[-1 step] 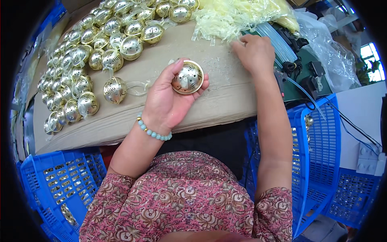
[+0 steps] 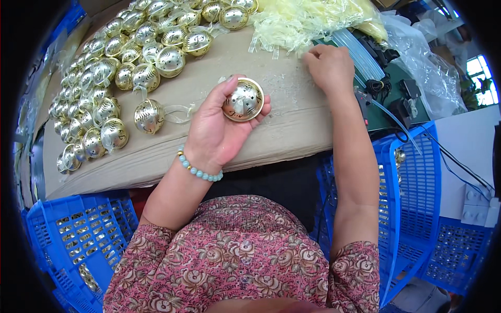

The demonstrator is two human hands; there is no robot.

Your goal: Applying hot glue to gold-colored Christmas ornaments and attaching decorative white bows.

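Brown cardboard covers the counter (image 2: 297, 125), with blue crates (image 2: 420, 180) below its near edge. Gold balls (image 2: 147, 78) crowd from the far edge toward the near left corner; one looped ball (image 2: 148, 116) lies slightly apart.

Near the middle of the near edge, the left hand (image 2: 211, 125) holds a gold domed shell with star cut-outs (image 2: 243, 100), thumb on its rim and fingers curled behind. I'd call that a sound grip: pressing on the rim should spare the patterned dome from smudges. Holding it level and light seems wise, since polished metal may slip.

Toward the far right corner, the right hand (image 2: 332, 68) is bent beside the pale yellow ribbon heap (image 2: 313, 23) and some clear sticks (image 2: 357, 55). I cannot tell whether its fingers pinch anything. Drawing strips singly from the heap's edge would probably prevent tangles.
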